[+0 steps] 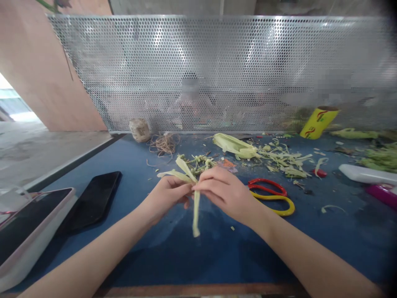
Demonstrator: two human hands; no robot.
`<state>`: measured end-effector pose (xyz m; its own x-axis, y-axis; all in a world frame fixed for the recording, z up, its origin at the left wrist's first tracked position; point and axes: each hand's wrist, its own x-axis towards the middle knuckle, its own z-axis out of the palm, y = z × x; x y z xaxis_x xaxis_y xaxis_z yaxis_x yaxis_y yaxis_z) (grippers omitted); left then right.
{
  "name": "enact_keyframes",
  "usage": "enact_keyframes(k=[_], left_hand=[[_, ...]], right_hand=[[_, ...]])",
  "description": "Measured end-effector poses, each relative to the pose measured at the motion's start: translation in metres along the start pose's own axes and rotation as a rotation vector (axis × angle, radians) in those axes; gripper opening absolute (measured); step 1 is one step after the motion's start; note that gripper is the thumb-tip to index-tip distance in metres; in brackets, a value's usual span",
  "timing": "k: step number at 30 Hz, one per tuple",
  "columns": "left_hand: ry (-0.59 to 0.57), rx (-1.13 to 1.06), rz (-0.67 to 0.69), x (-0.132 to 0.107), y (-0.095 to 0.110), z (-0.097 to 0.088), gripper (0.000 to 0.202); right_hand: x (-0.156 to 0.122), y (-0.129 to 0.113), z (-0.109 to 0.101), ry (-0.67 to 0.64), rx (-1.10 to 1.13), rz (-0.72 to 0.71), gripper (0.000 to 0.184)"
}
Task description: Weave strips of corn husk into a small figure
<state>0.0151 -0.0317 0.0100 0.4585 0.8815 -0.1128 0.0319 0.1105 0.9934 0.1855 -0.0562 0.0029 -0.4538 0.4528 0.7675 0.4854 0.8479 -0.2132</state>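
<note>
Between my two hands, above the middle of the blue table, are pale green corn husk strips. My left hand is closed round the bunched strips, whose ends fan out up and to the left. With fingers pinched together, my right hand grips the husk where the strips cross, and one strip hangs down below. Just right of my right hand lie scissors with one red and one yellow handle; their blades are hidden. Behind my hands sits a small heap of knotted green husk pieces.
A larger corn husk and shredded scraps lie at the back. Tangled brown twine sits near a whitish roll. Two phones, one black, are at left. A yellow tube leans by the perforated metal screen.
</note>
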Motion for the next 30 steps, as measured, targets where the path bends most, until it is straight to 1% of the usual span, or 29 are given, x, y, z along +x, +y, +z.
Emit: enact_keyframes(k=[2,4,7,9,13,15,17,19,21,23,25,26,28,30], left_hand=[[0.001,0.090,0.019,-0.001,0.000,0.000,0.013],[-0.015,0.179,0.038,-0.002,0.001,0.001,0.015],[-0.094,0.291,0.081,-0.004,0.004,0.001,0.018],[-0.130,0.356,0.120,-0.005,0.005,0.001,0.017],[-0.134,0.384,0.166,-0.005,0.006,0.001,0.020],[-0.123,0.362,0.166,-0.006,0.007,0.001,0.023],[-0.093,0.367,0.166,-0.006,0.008,0.002,0.022],[-0.070,0.412,0.173,-0.007,0.008,0.002,0.022],[-0.075,0.483,0.187,-0.008,0.006,0.004,0.024],[-0.093,0.543,0.188,-0.009,0.004,0.006,0.025],[-0.095,0.583,0.181,-0.009,0.003,0.009,0.027],[-0.094,0.596,0.174,-0.009,0.003,0.010,0.028],[-0.098,0.603,0.149,-0.008,0.004,0.012,0.028],[-0.120,0.566,0.127,-0.008,0.005,0.011,0.026]], right_hand=[[0.001,-0.001,0.001,-0.046,-0.015,-0.007,0.016],[0.001,0.001,0.002,-0.027,-0.010,0.018,0.016],[-0.001,0.004,0.005,0.005,0.015,0.085,0.013],[-0.002,0.006,0.006,-0.001,0.025,0.127,0.011],[0.000,0.008,0.003,-0.029,0.072,0.133,0.010],[0.002,0.008,0.000,-0.046,0.132,0.171,0.010],[0.004,0.008,-0.002,-0.063,0.221,0.285,0.012],[0.005,0.008,-0.003,-0.069,0.314,0.447,0.013],[0.004,0.008,-0.001,-0.091,0.402,0.592,0.018],[0.003,0.008,0.003,-0.151,0.454,0.666,0.025],[0.002,0.008,0.007,-0.174,0.425,0.653,0.023],[0.002,0.008,0.008,-0.144,0.382,0.623,0.019],[0.003,0.008,0.008,-0.030,0.306,0.547,0.010],[0.005,0.006,0.006,0.061,0.335,0.482,0.005]])
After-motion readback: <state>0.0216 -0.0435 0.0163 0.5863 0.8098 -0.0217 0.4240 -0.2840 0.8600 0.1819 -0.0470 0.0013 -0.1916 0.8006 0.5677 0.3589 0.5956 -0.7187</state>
